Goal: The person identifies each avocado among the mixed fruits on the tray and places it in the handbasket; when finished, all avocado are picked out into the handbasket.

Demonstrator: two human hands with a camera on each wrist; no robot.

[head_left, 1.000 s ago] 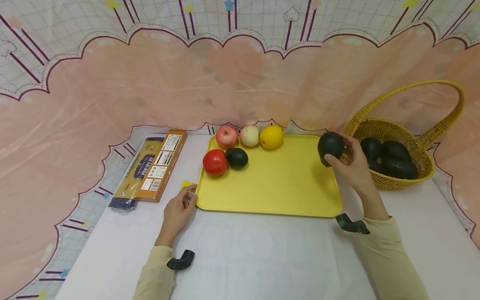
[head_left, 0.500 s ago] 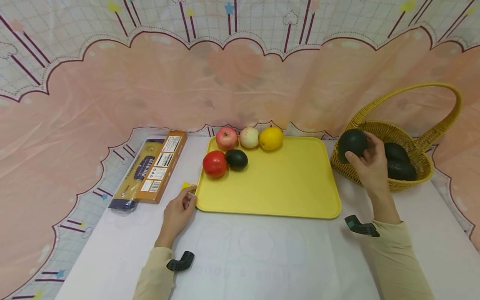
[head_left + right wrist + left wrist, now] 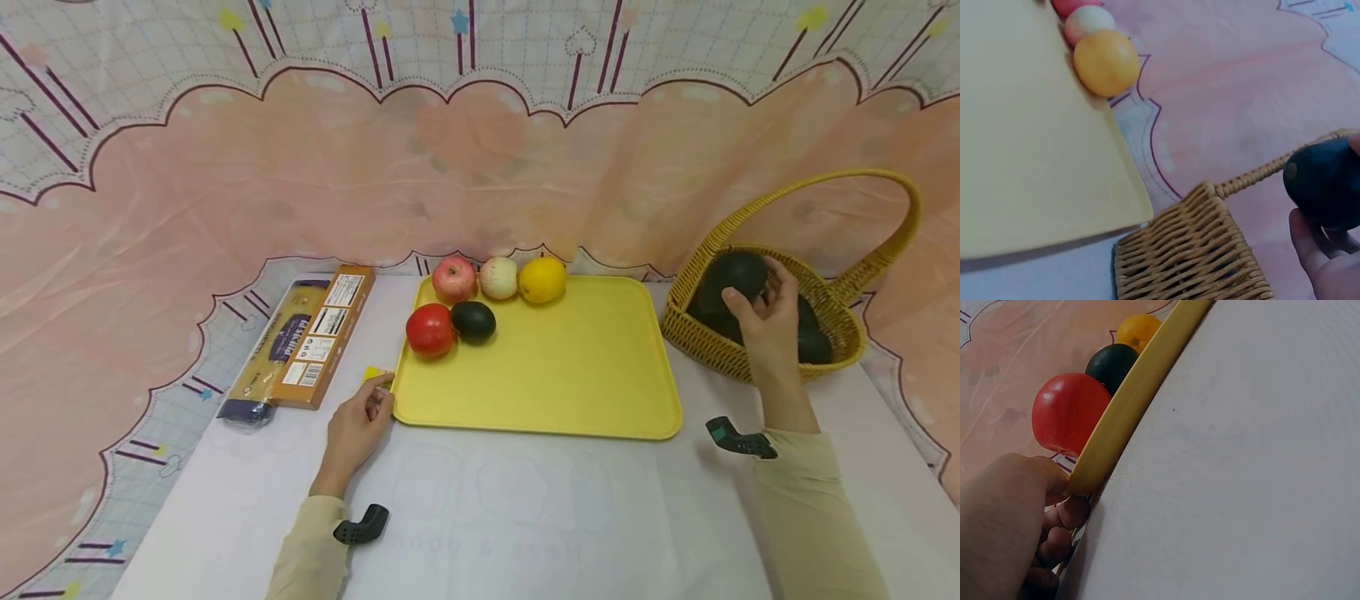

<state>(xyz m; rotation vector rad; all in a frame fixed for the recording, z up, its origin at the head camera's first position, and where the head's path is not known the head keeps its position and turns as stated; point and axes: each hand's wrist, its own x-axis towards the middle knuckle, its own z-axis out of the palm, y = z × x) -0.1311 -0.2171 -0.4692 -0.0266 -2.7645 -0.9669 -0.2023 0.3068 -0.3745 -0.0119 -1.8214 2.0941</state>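
My right hand [image 3: 776,329] holds a dark green avocado [image 3: 733,277] over the yellow wicker basket [image 3: 697,346], thumb on its near side and fingers behind. In the right wrist view a small round stem scar shows on the avocado [image 3: 1319,184]. More avocados [image 3: 813,343] lie in the basket, partly hidden by the hand. My left hand [image 3: 356,433] grips the left edge of the yellow tray [image 3: 555,375]; the left wrist view has its thumb at the rim and curled fingers below. Another avocado [image 3: 473,322] rests on the tray against a red round fruit [image 3: 431,330].
Along the tray's back edge sit a pink apple [image 3: 454,278], a pale round fruit [image 3: 498,277] and a yellow fruit [image 3: 543,279]. An orange-brown box [image 3: 322,342] and a spaghetti packet [image 3: 273,354] lie left of the tray. The basket's tall handle [image 3: 885,179] arches over it.
My right hand has carried the avocado rightward, from above the tray's right edge to over the basket, and lowered it there. The left hand has stayed at the tray's edge.
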